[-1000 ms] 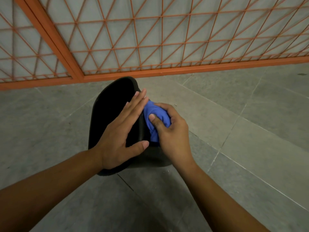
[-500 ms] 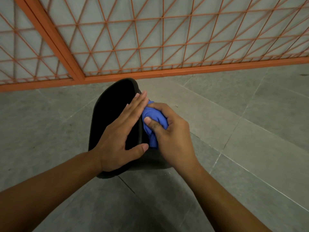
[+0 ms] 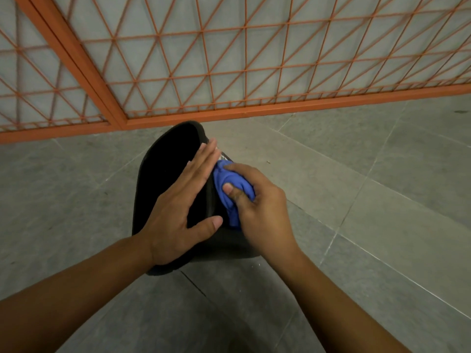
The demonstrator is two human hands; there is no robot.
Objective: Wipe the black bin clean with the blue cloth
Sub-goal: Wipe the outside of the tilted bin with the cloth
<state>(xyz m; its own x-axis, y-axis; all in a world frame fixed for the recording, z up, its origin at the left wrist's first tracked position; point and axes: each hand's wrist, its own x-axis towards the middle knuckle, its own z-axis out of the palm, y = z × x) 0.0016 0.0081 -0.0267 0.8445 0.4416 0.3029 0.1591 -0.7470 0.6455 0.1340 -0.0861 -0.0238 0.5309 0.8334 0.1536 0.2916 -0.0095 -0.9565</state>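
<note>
A black bin point(image 3: 163, 179) stands on the grey tiled floor just in front of me. My left hand point(image 3: 183, 207) lies flat across its opening and right rim, fingers stretched out and slightly apart. The bunched blue cloth point(image 3: 230, 192) is pressed against the outside of the bin's right wall, with my right hand point(image 3: 260, 212) closed around it. The lower part of that wall is hidden behind both hands.
An orange metal lattice fence point(image 3: 244, 72) with a thick bottom rail runs along the back, close behind the bin. Grey floor tiles point(image 3: 369, 200) with pale grout lines spread to the right and toward me.
My right hand slid the cloth a little up and back along the bin's right side. The left hand stayed flat on top of the bin.
</note>
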